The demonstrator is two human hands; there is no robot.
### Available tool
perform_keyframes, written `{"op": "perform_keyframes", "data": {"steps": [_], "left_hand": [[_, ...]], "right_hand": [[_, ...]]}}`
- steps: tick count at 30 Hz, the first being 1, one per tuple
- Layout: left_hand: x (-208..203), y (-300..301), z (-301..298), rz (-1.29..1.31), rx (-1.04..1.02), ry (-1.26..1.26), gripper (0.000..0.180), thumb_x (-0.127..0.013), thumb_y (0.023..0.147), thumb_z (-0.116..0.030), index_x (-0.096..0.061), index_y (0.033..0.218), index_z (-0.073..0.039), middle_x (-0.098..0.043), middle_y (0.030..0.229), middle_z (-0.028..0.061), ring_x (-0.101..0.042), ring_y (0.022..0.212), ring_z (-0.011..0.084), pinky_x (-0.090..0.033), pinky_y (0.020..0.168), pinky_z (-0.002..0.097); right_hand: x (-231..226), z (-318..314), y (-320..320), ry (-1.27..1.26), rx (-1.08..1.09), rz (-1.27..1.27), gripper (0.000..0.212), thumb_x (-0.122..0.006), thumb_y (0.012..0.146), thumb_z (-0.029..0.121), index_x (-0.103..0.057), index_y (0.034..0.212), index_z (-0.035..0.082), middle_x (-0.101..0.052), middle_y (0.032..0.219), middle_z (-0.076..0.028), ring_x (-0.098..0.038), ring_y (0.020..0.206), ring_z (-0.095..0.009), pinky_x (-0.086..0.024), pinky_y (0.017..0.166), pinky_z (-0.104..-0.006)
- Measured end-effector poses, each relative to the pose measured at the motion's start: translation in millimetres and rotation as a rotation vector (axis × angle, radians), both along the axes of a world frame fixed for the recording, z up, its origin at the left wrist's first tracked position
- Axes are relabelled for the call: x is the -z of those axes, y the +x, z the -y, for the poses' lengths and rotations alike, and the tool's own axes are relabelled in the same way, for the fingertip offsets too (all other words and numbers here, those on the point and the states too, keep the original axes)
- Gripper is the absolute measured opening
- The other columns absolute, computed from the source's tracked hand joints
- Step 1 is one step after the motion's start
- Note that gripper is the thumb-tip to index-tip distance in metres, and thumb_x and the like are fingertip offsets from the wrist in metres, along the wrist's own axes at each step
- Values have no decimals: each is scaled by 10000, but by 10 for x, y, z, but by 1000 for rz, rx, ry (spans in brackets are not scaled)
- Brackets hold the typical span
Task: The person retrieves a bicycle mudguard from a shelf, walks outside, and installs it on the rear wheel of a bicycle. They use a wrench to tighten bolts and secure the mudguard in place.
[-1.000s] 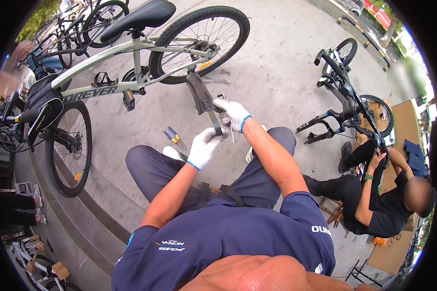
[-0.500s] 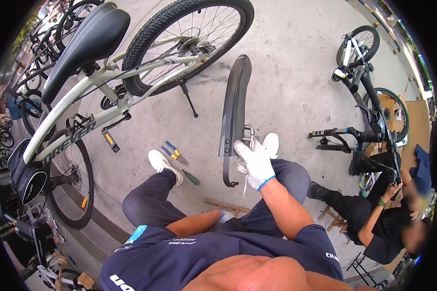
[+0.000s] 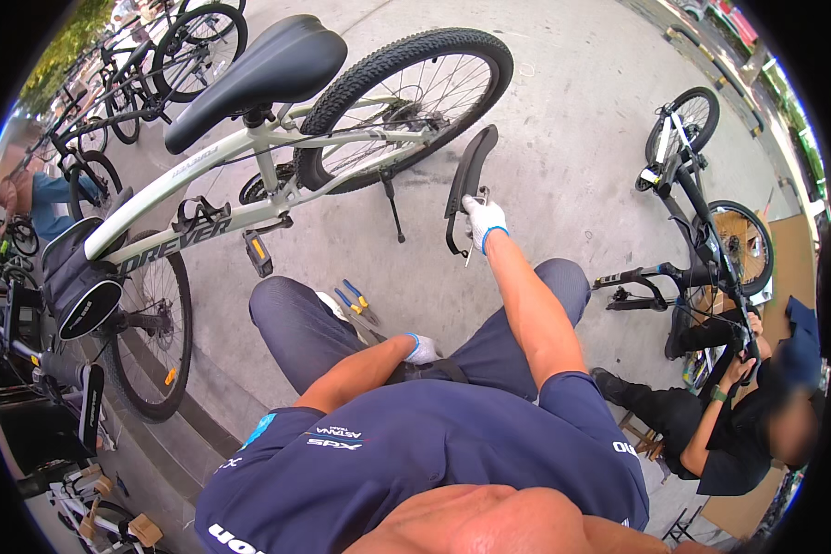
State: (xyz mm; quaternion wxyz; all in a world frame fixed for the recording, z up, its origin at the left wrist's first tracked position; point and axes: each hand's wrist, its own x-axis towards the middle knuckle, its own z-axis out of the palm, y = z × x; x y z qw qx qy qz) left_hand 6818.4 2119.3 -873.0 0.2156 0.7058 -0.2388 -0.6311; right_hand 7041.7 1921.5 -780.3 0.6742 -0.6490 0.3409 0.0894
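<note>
Stretched out ahead of me, my right hand (image 3: 486, 222) is in a white knit glove and closed around the lower end of a black bicycle mudguard (image 3: 472, 171). The mudguard's curved blade points away from me, and a thin black stay hangs from its near end. Slim metal rods, like hex keys, stick out of the same grip. My left hand (image 3: 423, 350), also gloved, rests at my lap by the waist; its fingers are mostly hidden. Left of the mudguard stands a pale bicycle (image 3: 235, 235) with a black saddle (image 3: 263, 78) and a knobby rear tyre (image 3: 500, 69).
Blue-and-yellow pliers (image 3: 351, 300) lie on the concrete by my left foot. At the right, a co-worker in black (image 3: 706, 434) holds part of a dark bicycle (image 3: 702, 203). More bicycles (image 3: 198, 55) stand at the far left, and steps (image 3: 180, 406) run along the near left.
My right hand has moved forward, away from my body, carrying the mudguard and rods. My left hand has come up to the waist. The view has shifted, and the screwdriver is now mostly hidden.
</note>
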Motion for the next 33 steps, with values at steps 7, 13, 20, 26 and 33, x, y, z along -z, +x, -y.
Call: {"op": "perform_keyframes", "data": {"steps": [7, 13, 20, 26, 33], "left_hand": [[-1631, 330, -408, 546, -58, -92, 522, -654, 970, -476, -729, 1259, -47, -760, 1176, 226, -714, 1118, 405, -550, 963, 467], [-2264, 961, -1177, 597, 56, 21, 503, -685, 960, -459, -714, 1264, -60, -750, 1203, 211, -712, 1126, 394, -555, 954, 478], [-2001, 1185, -1250, 687, -35, 109, 475, -716, 953, -409, -687, 1292, -79, -713, 1227, 202, -709, 1132, 396, -566, 962, 498], [-2097, 1192, -1286, 677, -80, 108, 469, -715, 951, -422, -693, 1280, -88, -713, 1217, 200, -711, 1113, 406, -567, 955, 507], [-2285, 1269, -1405, 895, -564, -40, 381, -687, 975, -336, -700, 1231, -54, -724, 1153, 191, -700, 1133, 379, -553, 963, 468]], "right_hand": [[1174, -621, -694, 285, 104, -98, 216, -754, 1003, 240, -565, 1029, 137, -497, 669, -8, -452, 485, -155, -382, 423, -345], [2006, -909, -1205, 259, 30, -201, 233, -752, 1000, 222, -572, 1100, 113, -520, 729, -25, -477, 508, -168, -425, 426, -365], [3056, -816, -1420, 209, -25, -472, 255, -695, 1036, 343, -592, 1154, 142, -570, 751, -94, -570, 585, -251, -467, 488, -433], [2913, -711, -1524, -764, 30, -428, 306, -618, 996, 284, -702, 1084, 3, -749, 1037, -295, -713, 992, -502, -556, 866, -567], [776, -1253, -289, 139, -231, 313, 245, -562, 1080, 260, -577, 1211, 53, -616, 841, -30, -586, 611, -128, -565, 609, -322]]}}
